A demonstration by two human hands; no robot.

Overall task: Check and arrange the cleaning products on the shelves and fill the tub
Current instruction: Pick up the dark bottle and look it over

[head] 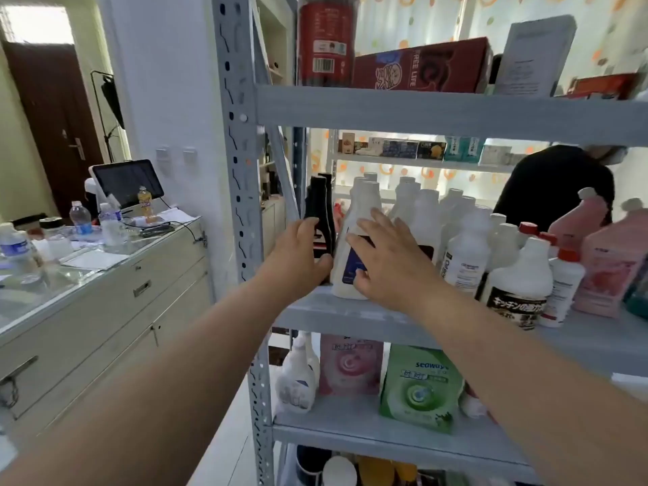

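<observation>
1. Fingers (pixel 308 226) of the left hand (pixel 298 256) curl round the upright black bottle (pixel 317 201) at the middle shelf's (pixel 350 312) left end.
2. Flat on the upright white bottle (pixel 363 201) just right of it lies the right hand (pixel 389 264), fingers spread.

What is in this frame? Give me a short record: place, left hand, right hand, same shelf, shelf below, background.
place: grey metal rack stocked with cleaning products
left: left hand grips a black bottle at the left end of the middle shelf
right: right hand lies with spread fingers on the white bottle beside it
same shelf: more white bottles, pink jugs at right
shelf below: pink pouch, green pouch
background: person in black behind the rack; counter at left
</observation>
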